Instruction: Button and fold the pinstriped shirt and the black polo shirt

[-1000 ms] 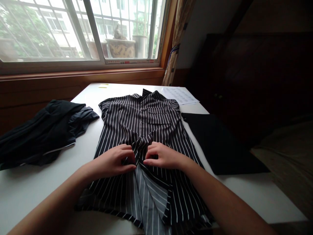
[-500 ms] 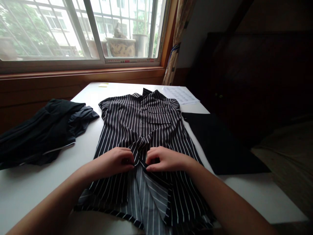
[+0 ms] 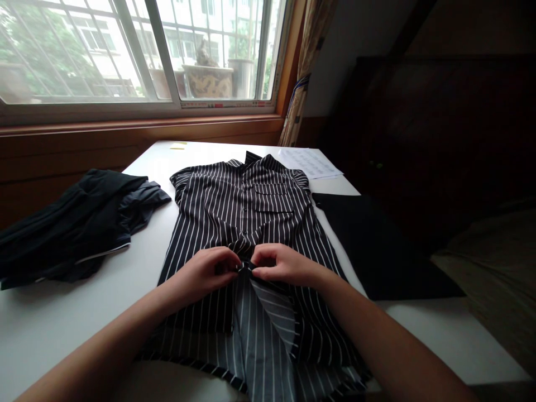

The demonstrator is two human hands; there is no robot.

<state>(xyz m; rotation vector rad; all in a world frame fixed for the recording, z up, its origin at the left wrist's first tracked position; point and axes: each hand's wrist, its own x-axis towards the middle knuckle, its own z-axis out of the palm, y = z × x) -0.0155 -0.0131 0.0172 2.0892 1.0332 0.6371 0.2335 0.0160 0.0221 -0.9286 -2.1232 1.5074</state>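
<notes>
A black shirt with white stripes (image 3: 205,209) lies front side up, its collar pointing toward the window. The upper part of its front is closed with buttons; below my hands the two front edges fall apart and show the greyish inside. My left hand (image 3: 213,269) pinches the left front edge with thumb and fingers. Close beside it, my right hand (image 3: 278,263) grips the opposite edge the same way. The cloth between the fingertips is lifted and bunched. Whether a button is between the fingers is too small to tell.
A dark crumpled garment (image 3: 79,223) lies on the left of the white table (image 3: 146,254). To the right is a flat black folded cloth (image 3: 381,251). Printed paper sheets (image 3: 312,162) and a small yellow note (image 3: 178,146) rest at the far edge, below the window.
Both hands have drawn the two front edges closer together and slightly up. My left hand has shifted right toward my right hand, and the left shirt panel has come along.
</notes>
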